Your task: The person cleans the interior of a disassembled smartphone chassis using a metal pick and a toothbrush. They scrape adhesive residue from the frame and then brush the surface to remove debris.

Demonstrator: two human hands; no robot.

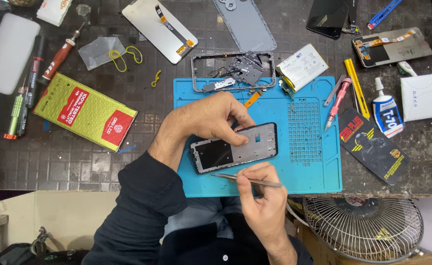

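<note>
Two hands work on a black phone frame over a blue mat at the centre of the frame

The left hand (216,118) grips the phone frame (235,148) by its upper edge, fingers curled round it, holding it tilted just above the blue mat (319,167). The right hand (260,191), below it, pinches metal tweezers (248,179) whose tip touches the frame's lower edge. At the mat's top edge lies a stripped grey phone chassis (233,71) with a white battery (302,66) beside it. A yellow and red box (84,111) lies on the dark surface (68,162) at left, a wire fan guard (363,228) at lower right
</note>
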